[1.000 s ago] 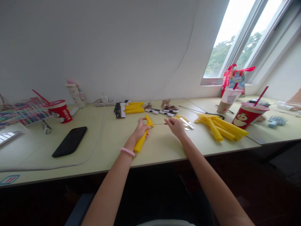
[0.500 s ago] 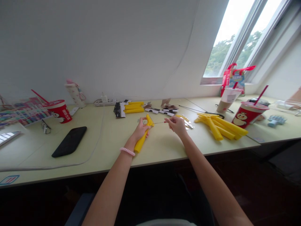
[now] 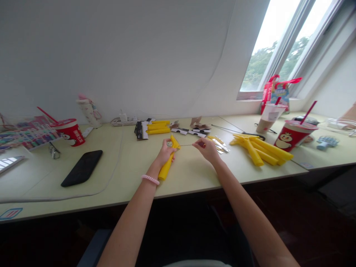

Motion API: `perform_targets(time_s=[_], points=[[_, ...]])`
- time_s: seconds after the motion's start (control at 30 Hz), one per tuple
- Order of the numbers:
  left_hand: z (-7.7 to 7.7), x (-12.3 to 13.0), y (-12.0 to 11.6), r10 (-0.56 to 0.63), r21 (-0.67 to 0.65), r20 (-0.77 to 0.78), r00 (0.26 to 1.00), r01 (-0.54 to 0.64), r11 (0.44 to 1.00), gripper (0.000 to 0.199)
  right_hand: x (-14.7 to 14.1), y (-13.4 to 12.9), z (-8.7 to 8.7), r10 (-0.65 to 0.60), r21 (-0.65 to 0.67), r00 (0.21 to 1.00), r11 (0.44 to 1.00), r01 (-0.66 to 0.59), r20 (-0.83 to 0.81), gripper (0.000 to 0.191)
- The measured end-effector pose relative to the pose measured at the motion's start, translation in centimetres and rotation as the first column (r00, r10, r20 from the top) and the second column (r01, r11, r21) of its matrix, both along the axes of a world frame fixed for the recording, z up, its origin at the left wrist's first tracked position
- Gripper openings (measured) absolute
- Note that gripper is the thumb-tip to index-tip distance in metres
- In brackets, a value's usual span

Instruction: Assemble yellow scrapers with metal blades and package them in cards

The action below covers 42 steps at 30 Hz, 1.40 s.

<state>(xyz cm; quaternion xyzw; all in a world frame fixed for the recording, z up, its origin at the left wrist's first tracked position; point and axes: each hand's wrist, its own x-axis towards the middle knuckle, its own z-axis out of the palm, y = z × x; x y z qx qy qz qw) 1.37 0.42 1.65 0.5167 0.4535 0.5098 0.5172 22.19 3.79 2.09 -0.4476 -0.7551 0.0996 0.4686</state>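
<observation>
My left hand is wrapped round a yellow T-shaped plastic handle, which lies slanted above the front of the desk. Its wider head points away from me. From that head a thin, straight, rod-like piece runs right to my right hand, whose fingertips pinch its far end. I cannot tell exactly what the thin piece is. Just beyond my right hand lie several flat yellow and silver pieces.
Several yellow handles are piled at right, before a red cup and a milky drink. More yellow handles lie at the back by black-and-white cards. A black phone and another red cup stand left.
My right hand has shifted slightly left, towards the yellow handle, still pinching the thin piece. My left hand and the handle have moved slightly left.
</observation>
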Motion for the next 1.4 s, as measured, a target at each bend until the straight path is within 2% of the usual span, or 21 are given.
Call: perform_targets(time_s=[0.27,0.57,0.77,1.0,1.13,1.23,1.33,1.4], points=[[0.3,0.1,-0.3,0.014,0.006,-0.007,1.000,-0.014,1.000,0.040,0.0,-0.2,0.1,-0.045,-0.034,0.998,0.998,0.047,0.055,0.025],[0.2,0.0,-0.2,0.022,0.017,-0.022,1.000,-0.021,1.000,0.040,0.2,0.0,-0.1,0.008,-0.127,0.992,0.992,0.009,0.128,0.029],[0.3,-0.1,0.0,0.026,0.030,0.010,1.000,-0.026,0.999,0.041,0.0,-0.3,-0.1,0.022,-0.077,0.987,0.997,-0.010,0.157,0.024],[0.2,-0.1,-0.1,-0.022,0.052,0.021,1.000,0.021,0.998,0.044,0.1,-0.1,-0.1,-0.017,-0.058,0.991,0.998,0.025,0.131,0.029],[0.6,-0.5,0.0,-0.012,0.066,0.120,0.993,0.004,0.998,0.044,-0.1,-0.2,0.2,-0.003,-0.033,1.000,0.999,0.003,0.008,0.031],[1.0,-1.3,0.3,0.094,0.033,0.316,0.944,-0.110,0.993,0.048,-0.1,0.2,0.3,-0.042,-0.037,0.974,0.999,0.034,-0.223,0.038],[1.3,-2.2,0.6,0.178,-0.027,0.521,0.835,-0.193,0.981,0.050,0.3,1.2,0.1,-0.122,-0.125,0.843,0.990,0.066,-0.523,0.048],[1.3,-2.5,0.6,0.195,-0.049,0.596,0.779,-0.208,0.977,0.051,0.5,1.9,-0.1,-0.114,-0.197,0.775,0.980,-0.014,-0.621,0.048]])
